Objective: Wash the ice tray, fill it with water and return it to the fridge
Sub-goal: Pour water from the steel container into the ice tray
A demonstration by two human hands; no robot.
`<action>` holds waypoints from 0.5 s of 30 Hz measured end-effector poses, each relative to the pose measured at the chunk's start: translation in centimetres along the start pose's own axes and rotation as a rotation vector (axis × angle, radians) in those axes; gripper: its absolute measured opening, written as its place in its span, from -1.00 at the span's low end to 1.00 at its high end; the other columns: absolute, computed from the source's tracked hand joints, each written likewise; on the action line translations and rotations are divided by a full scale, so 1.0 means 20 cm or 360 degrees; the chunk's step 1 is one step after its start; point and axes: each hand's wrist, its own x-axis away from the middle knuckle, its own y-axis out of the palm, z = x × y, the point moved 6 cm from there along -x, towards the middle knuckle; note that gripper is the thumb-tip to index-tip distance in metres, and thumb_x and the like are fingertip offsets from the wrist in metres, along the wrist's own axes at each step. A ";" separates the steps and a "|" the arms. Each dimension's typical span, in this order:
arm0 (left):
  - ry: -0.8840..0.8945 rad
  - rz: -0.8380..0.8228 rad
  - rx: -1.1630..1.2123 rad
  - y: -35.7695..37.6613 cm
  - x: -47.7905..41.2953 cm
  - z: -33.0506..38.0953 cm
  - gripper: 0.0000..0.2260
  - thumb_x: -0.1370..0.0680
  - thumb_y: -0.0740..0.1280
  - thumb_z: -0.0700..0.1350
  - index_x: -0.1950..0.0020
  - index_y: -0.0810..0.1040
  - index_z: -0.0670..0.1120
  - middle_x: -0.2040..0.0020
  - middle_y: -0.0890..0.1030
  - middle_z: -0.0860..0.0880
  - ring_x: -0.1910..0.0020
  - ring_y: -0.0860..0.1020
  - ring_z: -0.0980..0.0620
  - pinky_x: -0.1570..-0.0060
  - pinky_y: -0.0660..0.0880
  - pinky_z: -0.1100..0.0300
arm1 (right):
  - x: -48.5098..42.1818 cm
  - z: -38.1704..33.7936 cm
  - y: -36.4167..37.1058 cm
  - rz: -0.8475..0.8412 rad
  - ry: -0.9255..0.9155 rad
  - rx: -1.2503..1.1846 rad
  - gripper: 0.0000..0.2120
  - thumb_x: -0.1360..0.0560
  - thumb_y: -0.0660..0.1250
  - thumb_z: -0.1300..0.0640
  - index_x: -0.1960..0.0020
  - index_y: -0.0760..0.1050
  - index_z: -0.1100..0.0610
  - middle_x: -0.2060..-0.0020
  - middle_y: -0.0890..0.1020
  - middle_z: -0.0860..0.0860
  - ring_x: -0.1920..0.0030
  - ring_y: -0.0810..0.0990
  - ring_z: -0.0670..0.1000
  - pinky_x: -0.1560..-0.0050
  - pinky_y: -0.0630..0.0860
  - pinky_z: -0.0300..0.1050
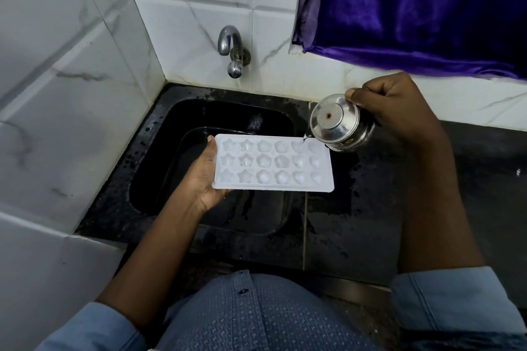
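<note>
While right grip [390,111] clasps a pouring steel cup [342,125], left grip [204,177] holds ice tray [273,164] below: filling step; next, level tray.

left hand [204,177] palm up, gripping, right hand [390,105] raised, fingers [382,85] curled

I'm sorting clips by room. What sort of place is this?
Probably a home kitchen: a black sink in a dark counter, a wall tap above it, white tiled walls, and an ice tray being filled from a steel pot.
</note>
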 end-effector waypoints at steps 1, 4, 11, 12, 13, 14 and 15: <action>0.0001 0.0004 0.0009 0.00 0.00 0.00 -0.35 -0.69 0.04 0.37 -0.39 0.63 -0.09 -0.29 0.72 -0.18 -0.21 0.72 -0.20 0.06 0.72 -0.09 | 0.00 0.01 0.00 0.0001 0.0012 -0.0002 -0.49 -0.60 0.44 0.09 0.37 0.35 0.35 0.51 0.29 -0.01 0.47 0.26 -0.08 0.40 0.28 -0.25; -0.0001 0.0017 0.0029 -0.01 -0.01 0.00 -0.35 -0.69 0.03 0.37 -0.35 0.64 -0.09 -0.28 0.72 -0.19 -0.20 0.73 -0.20 0.08 0.73 -0.10 | 0.01 0.04 -0.02 0.0001 0.0047 0.0015 -0.51 -0.60 0.44 0.07 0.45 0.38 0.15 0.55 0.31 -0.09 0.49 0.27 -0.11 0.41 0.29 -0.30; 0.0012 0.0029 0.0016 -0.02 -0.02 0.01 -0.35 -0.70 0.03 0.37 -0.36 0.65 -0.07 -0.29 0.72 -0.18 -0.22 0.72 -0.19 0.03 0.73 -0.10 | 0.02 0.08 -0.04 0.0004 0.0051 0.0056 -0.50 -0.59 0.43 0.04 0.45 0.37 0.15 0.55 0.30 -0.08 0.48 0.28 -0.10 0.40 0.29 -0.25; 0.0011 0.0025 0.0008 -0.02 -0.02 0.01 -0.35 -0.70 0.02 0.37 -0.37 0.64 -0.07 -0.30 0.71 -0.17 -0.24 0.71 -0.19 0.00 0.72 -0.10 | 0.02 0.08 -0.04 0.0006 0.0049 0.0054 -0.50 -0.59 0.43 0.03 0.44 0.38 0.18 0.54 0.31 -0.06 0.47 0.29 -0.09 0.39 0.30 -0.24; 0.0009 0.0024 0.0001 -0.02 -0.02 0.01 -0.35 -0.70 0.02 0.37 -0.38 0.63 -0.07 -0.30 0.71 -0.17 -0.24 0.71 -0.19 -0.01 0.72 -0.10 | 0.02 0.08 -0.05 0.0007 0.0046 0.0056 -0.51 -0.59 0.44 0.03 0.42 0.39 0.20 0.54 0.32 -0.05 0.47 0.29 -0.08 0.39 0.30 -0.23; 0.0007 0.0029 -0.0005 -0.02 -0.02 0.01 -0.35 -0.70 0.01 0.37 -0.39 0.63 -0.07 -0.30 0.71 -0.17 -0.24 0.71 -0.19 -0.01 0.72 -0.09 | 0.02 0.08 -0.05 0.0009 0.0044 0.0061 -0.51 -0.59 0.43 0.03 0.42 0.39 0.21 0.54 0.32 -0.05 0.47 0.29 -0.08 0.40 0.30 -0.23; 0.0004 0.0033 -0.0009 -0.01 -0.02 0.00 -0.35 -0.70 0.00 0.37 -0.39 0.62 -0.07 -0.30 0.71 -0.17 -0.23 0.72 -0.18 0.00 0.72 -0.08 | 0.02 0.08 -0.05 0.0012 0.0041 0.0066 -0.51 -0.59 0.43 0.04 0.43 0.39 0.19 0.55 0.32 -0.07 0.48 0.29 -0.09 0.40 0.30 -0.25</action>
